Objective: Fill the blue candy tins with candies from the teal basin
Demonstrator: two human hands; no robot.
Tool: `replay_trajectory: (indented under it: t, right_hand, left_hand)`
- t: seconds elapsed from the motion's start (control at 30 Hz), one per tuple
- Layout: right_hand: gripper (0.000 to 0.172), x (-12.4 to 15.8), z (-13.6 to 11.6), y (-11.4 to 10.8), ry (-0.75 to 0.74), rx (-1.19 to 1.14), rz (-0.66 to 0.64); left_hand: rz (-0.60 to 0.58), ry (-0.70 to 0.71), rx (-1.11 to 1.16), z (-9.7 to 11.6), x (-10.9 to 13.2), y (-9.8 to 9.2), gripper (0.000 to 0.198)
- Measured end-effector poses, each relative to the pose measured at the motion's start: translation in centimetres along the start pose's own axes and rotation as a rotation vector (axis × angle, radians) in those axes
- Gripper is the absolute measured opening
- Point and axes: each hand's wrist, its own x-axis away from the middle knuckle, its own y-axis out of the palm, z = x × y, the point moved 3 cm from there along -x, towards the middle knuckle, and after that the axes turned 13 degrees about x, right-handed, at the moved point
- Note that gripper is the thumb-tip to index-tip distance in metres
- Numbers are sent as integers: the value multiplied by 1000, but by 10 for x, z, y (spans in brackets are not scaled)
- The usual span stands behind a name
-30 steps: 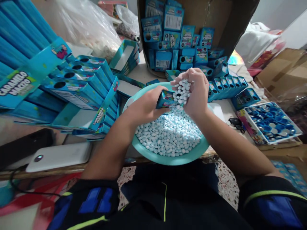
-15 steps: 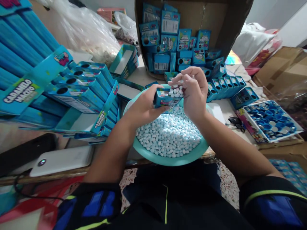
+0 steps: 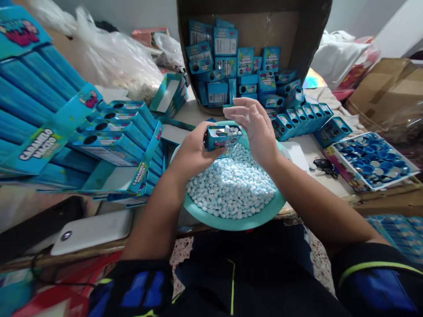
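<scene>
My left hand (image 3: 194, 152) grips a small blue candy box (image 3: 222, 140) over a green bowl (image 3: 235, 223). A few white candies (image 3: 233, 130) show at the box's top, toward its right end. Just right of the box, my right hand (image 3: 259, 132) is raised with its fingers extended and nothing seen in it. Below both hands, the bowl is heaped with pale blue and white candies (image 3: 231, 189).
A cardboard carton (image 3: 287, 31) of blue boxes stands behind the bowl. Display trays of boxes (image 3: 112, 145) stack up at left, beside a white power bank (image 3: 94, 231). At right are keys (image 3: 325, 167) and a tray of blue caps (image 3: 372, 160).
My right hand has opened and drawn slightly away from the box; the candies it held at the box's mouth are gone from its fingers. Fewer candies are piled at the top.
</scene>
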Motion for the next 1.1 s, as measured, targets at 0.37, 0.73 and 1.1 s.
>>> replay_trajectory:
  t: [0.37,0.73,1.1]
  right_hand:
    - [44,-3,22,2,10,333,-227]
    - [31,-2,19,-5,-255,403,-211]
    - [17,-4,9,-10,-240,477,-28]
  left_hand:
    - [116,-56,84,-15,-8,-6,65]
    - [102,-82,209,-15,-11,-5,63]
    - [37,-64,85,-4,-5,-2,55]
